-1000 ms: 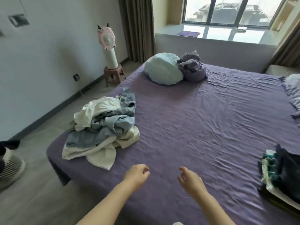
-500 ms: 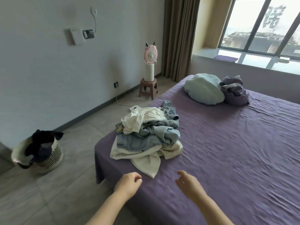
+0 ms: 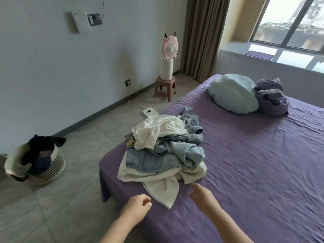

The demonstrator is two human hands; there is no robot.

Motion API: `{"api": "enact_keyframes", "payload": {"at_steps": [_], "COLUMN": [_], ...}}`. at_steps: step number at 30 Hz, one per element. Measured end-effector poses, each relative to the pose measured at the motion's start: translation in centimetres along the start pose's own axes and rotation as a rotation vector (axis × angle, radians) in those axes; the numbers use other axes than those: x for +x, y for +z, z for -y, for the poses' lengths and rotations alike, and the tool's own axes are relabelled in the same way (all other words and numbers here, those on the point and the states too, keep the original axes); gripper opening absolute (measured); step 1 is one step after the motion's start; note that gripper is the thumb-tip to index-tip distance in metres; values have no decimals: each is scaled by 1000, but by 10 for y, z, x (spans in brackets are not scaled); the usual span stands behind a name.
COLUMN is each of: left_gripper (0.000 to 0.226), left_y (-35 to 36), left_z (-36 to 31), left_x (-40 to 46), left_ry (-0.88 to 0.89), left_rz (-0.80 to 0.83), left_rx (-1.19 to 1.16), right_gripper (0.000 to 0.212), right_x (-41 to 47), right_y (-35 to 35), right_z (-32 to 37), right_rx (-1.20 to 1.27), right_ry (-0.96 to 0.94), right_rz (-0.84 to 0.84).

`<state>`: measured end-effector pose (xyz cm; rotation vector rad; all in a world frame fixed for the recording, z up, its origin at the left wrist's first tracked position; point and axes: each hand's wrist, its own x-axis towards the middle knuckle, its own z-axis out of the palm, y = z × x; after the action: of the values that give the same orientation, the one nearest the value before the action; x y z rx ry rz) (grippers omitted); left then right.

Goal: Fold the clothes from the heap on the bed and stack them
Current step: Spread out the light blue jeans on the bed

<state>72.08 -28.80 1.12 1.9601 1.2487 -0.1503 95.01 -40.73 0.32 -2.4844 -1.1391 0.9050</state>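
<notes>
While both hands hover empty over the near edge of the bed (image 3: 263,172), the heap of clothes (image 3: 164,151) lies just ahead of them, piled on the corner of the purple sheet. The left hand (image 3: 135,210) has its fingers loosely curled around nothing; the right hand (image 3: 203,197) is likewise loose, thumb and fingers slightly parted, gripping nothing. Neither touches cloth. What the next reach turns on is a white garment's pointed flap (image 3: 162,189), which trails out of the bottom of the heap toward the person and ends between the two hands, a little nearer the left one. Its long axis runs from the heap back toward the hands, so either could pinch the tip, and the left looks slightly better placed for it, with the right free to take an edge farther up. Above that flap sit the denim pieces (image 3: 157,160) and, farther from the hands, a crumpled white top (image 3: 157,130); pulling the bottom piece would likely drag these along. No folded stack shows in view, so the folding seems yet to start on this heap.
</notes>
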Motion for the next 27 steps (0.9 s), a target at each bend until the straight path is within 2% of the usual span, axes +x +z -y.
{"api": "enact_keyframes", "payload": {"at_steps": [6,10,14,16,17,20,25,27], "left_gripper": [30,30,28,26,26,28,47,41], "left_y": [3,14,24,27,27,27,-3,-30], "left_z": [-52,-91,-113,-118,-119,-122,-148,-169], "left_x": [92,150,191,205,210,221,231,231], "left_ry": [-46,-90,-81,-90,-102,-152,-92,16], "left_rz": [125,162,161,158,161,162,90,34], "left_rx": [-103,-203,-248,-285,-308,-377,-426,-557], "right_gripper": [42,55,66,56,45,19,8,9], "right_x": [102,172,223,235,238,239,230,224], "right_y": [-36,-52,-49,-41,-38,-38,-89,-122], "right_z": [-11,-26,-34,-38,-39,-36,10,34], "right_rx": [145,130,235,308,316,359,684,786], "right_ry": [85,152,238,258,251,212,75,-3], "right_rz": [-108,-134,-156,-133,-129,-213,-352,-411]}}
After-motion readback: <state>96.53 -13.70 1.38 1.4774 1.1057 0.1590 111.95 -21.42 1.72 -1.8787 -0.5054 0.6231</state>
